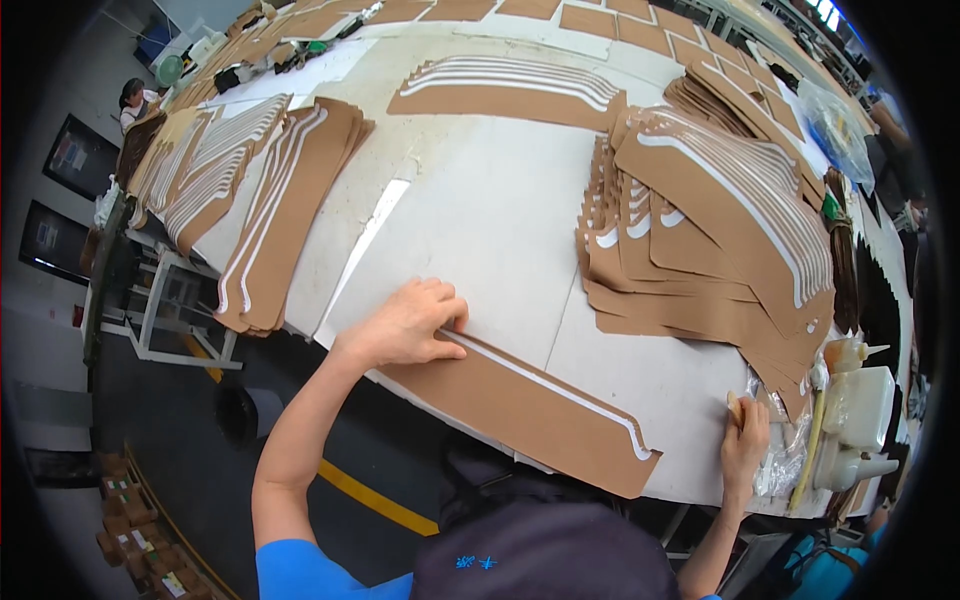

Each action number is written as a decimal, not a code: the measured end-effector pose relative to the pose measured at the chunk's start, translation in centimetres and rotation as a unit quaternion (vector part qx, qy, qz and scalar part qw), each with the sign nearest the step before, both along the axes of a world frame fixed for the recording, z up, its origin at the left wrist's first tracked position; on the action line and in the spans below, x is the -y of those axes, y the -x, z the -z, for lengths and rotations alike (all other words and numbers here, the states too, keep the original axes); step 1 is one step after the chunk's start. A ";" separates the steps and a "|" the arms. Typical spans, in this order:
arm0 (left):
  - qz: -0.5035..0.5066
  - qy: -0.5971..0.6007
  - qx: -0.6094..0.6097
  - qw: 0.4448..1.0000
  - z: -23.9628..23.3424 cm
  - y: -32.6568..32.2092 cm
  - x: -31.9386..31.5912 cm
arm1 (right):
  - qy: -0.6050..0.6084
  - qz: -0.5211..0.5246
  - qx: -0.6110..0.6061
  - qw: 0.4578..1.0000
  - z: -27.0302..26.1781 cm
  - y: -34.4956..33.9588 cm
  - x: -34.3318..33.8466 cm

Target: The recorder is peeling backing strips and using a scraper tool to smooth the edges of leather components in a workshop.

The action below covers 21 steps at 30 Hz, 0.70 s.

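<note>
A long brown sheet panel [517, 397], perhaps leather or a leather-like material, lies along the near edge of the table. A white strip borders its far side and hooks at the right end. My left hand [412, 322] grips the panel near its left end, thumb on the brown face and fingers curled over the far edge; it hides part of the strip. To the right of the panel, my right hand [746, 439] rests by the table edge. Between its fingers is a small tan flat piece [734, 409], mostly hidden, whose exact kind I cannot tell.
Fanned stacks of similar panels lie on the right [697, 247], the left [277, 217] and the far side [510, 90]. White plastic bottles [859, 409] and a yellow-handled brush [810, 442] stand near my right hand. Other people [139, 101] are farther off.
</note>
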<state>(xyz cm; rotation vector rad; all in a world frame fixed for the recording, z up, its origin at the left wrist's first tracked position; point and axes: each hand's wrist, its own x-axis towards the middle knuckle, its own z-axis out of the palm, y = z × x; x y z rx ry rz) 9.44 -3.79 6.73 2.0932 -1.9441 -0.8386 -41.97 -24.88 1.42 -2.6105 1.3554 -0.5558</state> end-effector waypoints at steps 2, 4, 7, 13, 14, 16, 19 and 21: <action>0.021 0.056 -0.006 0.998 0.9 -0.8 -0.8 | -0.020 0.042 0.017 0.999 0.7 1.5 0.2; -0.053 0.050 -0.152 0.986 0.8 -2.0 -1.8 | 0.031 0.052 -0.014 0.998 0.6 2.3 0.2; -0.228 0.110 -0.174 0.952 -0.4 -8.0 -6.8 | 0.056 0.079 -0.046 0.994 -0.4 3.5 0.1; -0.484 0.292 -0.265 0.781 -1.2 -21.1 -17.4 | 0.021 0.097 -0.042 0.994 -0.3 4.5 -0.1; -0.497 0.297 -0.258 0.773 -0.4 -22.6 -18.2 | 0.024 0.101 -0.053 0.993 -0.6 4.5 -0.1; -0.535 0.307 -0.233 0.752 1.6 -25.8 -20.6 | 0.026 0.103 -0.047 0.993 -0.8 4.4 -0.1; -0.583 0.260 -0.126 0.759 2.9 -29.5 -24.9 | 0.021 0.095 -0.026 0.995 -0.4 3.8 0.5; -0.589 0.201 -0.038 0.781 2.4 -30.0 -27.6 | 0.016 0.096 -0.013 0.995 -0.7 3.5 1.3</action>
